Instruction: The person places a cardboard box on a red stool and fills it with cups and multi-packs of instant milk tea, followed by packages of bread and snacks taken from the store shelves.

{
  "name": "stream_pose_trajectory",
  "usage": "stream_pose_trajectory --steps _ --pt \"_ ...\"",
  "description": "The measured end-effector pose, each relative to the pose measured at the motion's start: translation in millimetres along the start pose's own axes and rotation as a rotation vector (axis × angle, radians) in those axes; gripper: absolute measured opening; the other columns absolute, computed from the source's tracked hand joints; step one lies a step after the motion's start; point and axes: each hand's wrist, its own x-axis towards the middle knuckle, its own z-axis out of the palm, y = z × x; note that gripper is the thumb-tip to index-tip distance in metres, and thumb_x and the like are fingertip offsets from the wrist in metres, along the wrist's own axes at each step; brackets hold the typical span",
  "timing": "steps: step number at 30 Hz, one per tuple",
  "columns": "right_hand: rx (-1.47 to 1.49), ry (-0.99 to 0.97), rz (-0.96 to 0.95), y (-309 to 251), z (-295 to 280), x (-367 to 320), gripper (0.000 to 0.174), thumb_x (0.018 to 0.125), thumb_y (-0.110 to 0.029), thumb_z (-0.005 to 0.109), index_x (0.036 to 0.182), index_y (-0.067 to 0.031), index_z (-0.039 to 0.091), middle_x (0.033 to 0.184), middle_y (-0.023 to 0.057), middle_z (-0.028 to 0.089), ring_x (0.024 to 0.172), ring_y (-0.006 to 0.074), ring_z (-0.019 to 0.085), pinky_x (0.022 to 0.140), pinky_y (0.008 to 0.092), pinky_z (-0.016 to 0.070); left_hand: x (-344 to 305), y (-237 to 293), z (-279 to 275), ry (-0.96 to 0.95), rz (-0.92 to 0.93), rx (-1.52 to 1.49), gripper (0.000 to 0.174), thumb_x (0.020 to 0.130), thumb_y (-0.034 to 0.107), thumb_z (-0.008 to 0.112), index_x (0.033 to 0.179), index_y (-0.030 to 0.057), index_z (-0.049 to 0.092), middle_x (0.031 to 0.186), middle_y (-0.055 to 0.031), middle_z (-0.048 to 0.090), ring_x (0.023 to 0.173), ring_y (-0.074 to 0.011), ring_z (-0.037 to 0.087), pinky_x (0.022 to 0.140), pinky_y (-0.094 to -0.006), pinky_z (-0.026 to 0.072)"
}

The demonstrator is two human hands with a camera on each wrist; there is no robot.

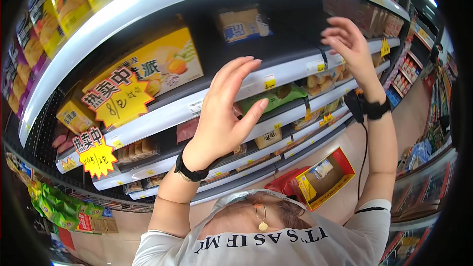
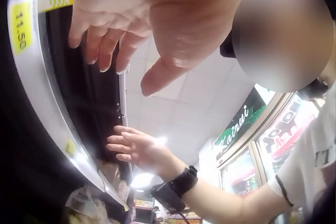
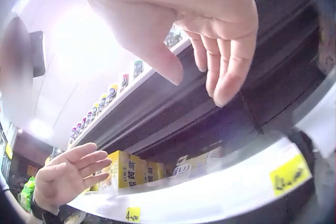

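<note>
In the head view my left hand (image 1: 224, 113) is held up in front of the shelf edge, fingers extended and thumb apart, holding nothing. My right hand (image 1: 349, 44) is raised at the right, near the same shelf, its fingers loosely bent around nothing. Between and behind them, a packaged loaf of bread (image 1: 241, 23) sits far back on the dark shelf. A yellow carton of pies (image 1: 172, 61) stands left of my left hand. Both wrist views show bare palms, the left hand (image 2: 163, 19) and the right hand (image 3: 194, 29), with relaxed fingers.
Yellow price signs (image 1: 120, 101) stick out from the shelf front. Lower shelves carry a green package (image 1: 278, 98) and several bagged breads. On the floor below stands a red and yellow box (image 1: 330, 180). A cable hangs from the right wrist's camera (image 1: 355, 106).
</note>
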Motion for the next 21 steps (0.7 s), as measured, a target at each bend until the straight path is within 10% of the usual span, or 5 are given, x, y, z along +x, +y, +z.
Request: stream_pose_trajectory --steps 11,21 --pt "-0.382 -0.392 0.370 27 81 145 0.091 0.069 -0.059 0.065 0.132 -0.0002 0.035 0.134 0.0185 0.037 0.124 0.0310 0.036 0.092 0.0414 0.0386 -13 -16 -12 -0.186 0.001 0.428 0.080 0.065 0.024 0.074 0.127 -0.0071 0.035 0.124 -0.0233 0.043 0.116 -0.0378 0.039 0.102 -0.0448 0.0276" --pt "-0.250 -0.517 0.533 43 99 172 0.083 0.066 -0.061 0.068 0.124 -0.0041 0.050 0.135 0.0189 0.036 0.127 0.0316 0.030 0.098 0.0456 0.0316 -17 -18 -14 -0.194 -0.015 0.365 0.092 0.058 0.025 0.079 0.130 -0.0058 0.031 0.123 -0.0213 0.041 0.115 -0.0360 0.039 0.103 -0.0455 0.0260"
